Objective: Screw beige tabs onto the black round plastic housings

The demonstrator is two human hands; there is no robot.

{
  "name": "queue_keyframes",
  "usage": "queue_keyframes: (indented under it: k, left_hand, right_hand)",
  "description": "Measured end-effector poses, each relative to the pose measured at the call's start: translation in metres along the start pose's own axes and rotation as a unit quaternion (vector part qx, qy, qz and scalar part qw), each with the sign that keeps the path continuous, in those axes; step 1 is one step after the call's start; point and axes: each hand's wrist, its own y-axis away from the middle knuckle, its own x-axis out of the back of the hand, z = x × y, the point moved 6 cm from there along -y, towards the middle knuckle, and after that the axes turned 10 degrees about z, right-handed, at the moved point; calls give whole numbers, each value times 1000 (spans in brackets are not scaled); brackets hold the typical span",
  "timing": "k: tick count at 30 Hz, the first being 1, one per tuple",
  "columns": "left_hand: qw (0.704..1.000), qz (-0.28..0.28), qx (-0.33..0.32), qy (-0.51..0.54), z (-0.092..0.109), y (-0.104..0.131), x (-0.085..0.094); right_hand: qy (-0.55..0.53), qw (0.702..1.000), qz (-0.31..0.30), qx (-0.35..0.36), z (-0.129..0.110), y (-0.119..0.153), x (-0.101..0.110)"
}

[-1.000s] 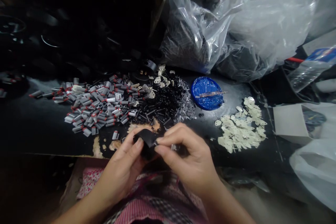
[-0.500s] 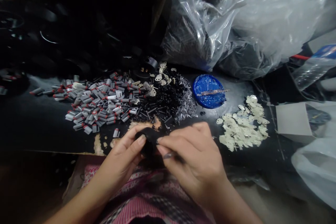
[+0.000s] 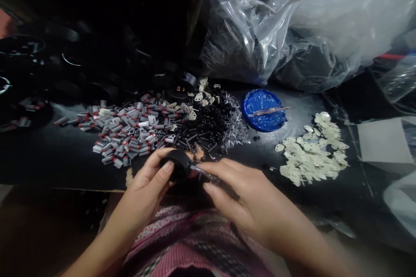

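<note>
My left hand [image 3: 152, 179] is closed round a black round cup-like part [image 3: 177, 165], its open side turned partly up. Between the thumb and fingers of my right hand [image 3: 240, 190] is a slim tool with a metal tip [image 3: 209, 176]; its exact kind is unclear. The tip meets the right side of the black part. Just beyond my hands lie a pile of small springs and dark bits [image 3: 195, 134] and a heap of grey sleeves with red bands [image 3: 130, 132].
A blue lid [image 3: 264, 125] smeared with grease carries a brownish stick [image 3: 271, 111]. Right of it are pale flat plates [image 3: 312, 156] and a white box [image 3: 378, 140]. Clear plastic bags [image 3: 247, 39] fill the back. Black round parts [image 3: 65, 60] stand at the back left.
The slim tool has swung forward in my right hand, its tip now out against the black part. The black part has tipped to show more of its opening. The camera view has shifted slightly.
</note>
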Motion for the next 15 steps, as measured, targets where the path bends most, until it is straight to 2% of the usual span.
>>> queue_keyframes:
  k: [4,6,8,9,12,13,14,15]
  left_hand:
    - [995,-55,-5,-81,0,0,-7]
    - [990,-48,-43,-123,5,0,-4]
    - [975,-41,-131,-173,14,2,1]
    - [961,-55,-192,-192,20,5,2]
    - [915,-115,-341,-183,30,21,1]
    - [913,-106,-358,-165,31,24,2]
    - [926,-74,-342,-140,30,25,5]
    - [947,-30,-299,-114,26,23,9]
  right_hand:
    - [38,999,1,-25,2,3,2]
    - [25,999,-3,-46,5,6,5]
    - [-51,995,-34,-81,10,9,4]
    - [-113,986,-62,-104,12,11,1]
    - [-285,934,-135,-165,18,15,-10]
    - [-316,921,-140,-181,19,15,-12]
    - [-333,912,-139,-193,22,14,-14]
    - [-330,914,-128,-200,24,12,-14]
